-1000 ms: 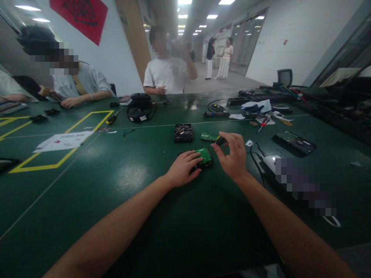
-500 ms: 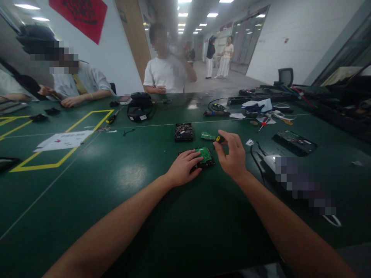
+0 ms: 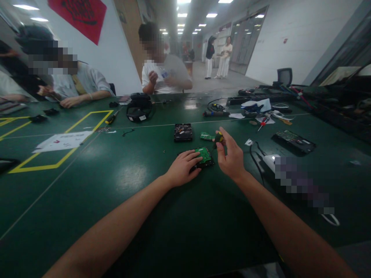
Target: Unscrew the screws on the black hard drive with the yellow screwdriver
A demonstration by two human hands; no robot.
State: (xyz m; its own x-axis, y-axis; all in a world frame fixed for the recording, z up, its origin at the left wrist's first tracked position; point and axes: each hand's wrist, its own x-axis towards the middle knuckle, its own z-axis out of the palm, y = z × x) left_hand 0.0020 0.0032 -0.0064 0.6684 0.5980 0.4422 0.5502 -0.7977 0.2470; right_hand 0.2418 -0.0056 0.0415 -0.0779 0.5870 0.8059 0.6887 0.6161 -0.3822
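A hard drive with a green circuit board lies on the green table. My left hand grips it from the left, fingers across the board and thumb along the near side. In my right hand is a screwdriver with a yellow and dark handle, pinched between thumb and fingers. Its thin shaft points down toward the drive's right edge; the tip is too small to make out. Just behind lies a loose green circuit board. A second hard drive sits farther back, slightly left.
Another hard drive and a pale elongated object with a cord lie on the right. Tools, including a red-handled screwdriver, are at the back right. A black bag stands back left. Two people are across the table.
The fingers of my right hand have shifted around the screwdriver handle, which has turned a little. My left hand has stayed on the hard drive. The person opposite has brought both hands up around a bottle-like object.
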